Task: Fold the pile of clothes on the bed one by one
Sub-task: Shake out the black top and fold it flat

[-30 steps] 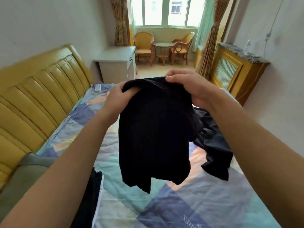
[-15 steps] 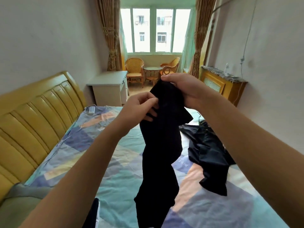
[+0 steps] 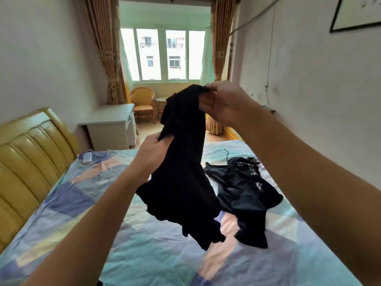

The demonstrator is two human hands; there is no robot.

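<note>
A black garment [image 3: 183,172] hangs in the air above the bed [image 3: 144,248], bunched into a long drape. My right hand [image 3: 223,104] pinches its top edge, high up. Lower and to the left, my left hand [image 3: 154,153] grips a fold along its side. The hem dangles just above the patchwork bedcover. A second pile of dark clothes [image 3: 245,193] lies spread on the bed to the right, with a thin hanger hook [image 3: 226,154] showing at its far end.
A yellow padded headboard [image 3: 28,162] runs along the left. Beyond the bed stand a white desk [image 3: 111,129] and a wicker chair [image 3: 144,104] by the window. A white wall closes the right side.
My right hand has lifted the garment's top higher. My left hand has slid down along the side, so the cloth now hangs slanted. The camera has tilted up.
</note>
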